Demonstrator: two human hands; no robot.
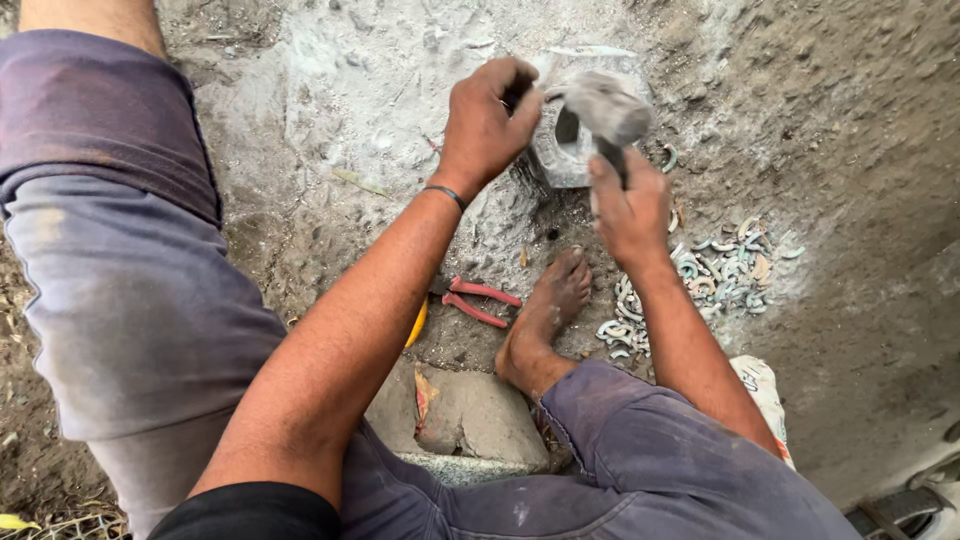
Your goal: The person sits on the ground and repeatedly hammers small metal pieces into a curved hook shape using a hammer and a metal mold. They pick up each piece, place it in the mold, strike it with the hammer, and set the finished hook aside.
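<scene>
The right hand point(630, 205) grips a hammer point(608, 105); the left hand point(488, 120) pinches something on the metal block point(560, 150). Fingers could get hit.

Grey hammer point(608, 108) raised, blurred, above pale hexagonal metal block point(560, 150) with central hole, on dusty ground

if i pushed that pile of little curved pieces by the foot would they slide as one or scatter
The pile of curved pieces would probably scatter: they lie loose and separate, not joined. Each looks small and thin, so likely light. Their half-ring shape suggests they would rock or snag on each other rather than roll, and the rough dusty ground should stop them sliding far.
</scene>
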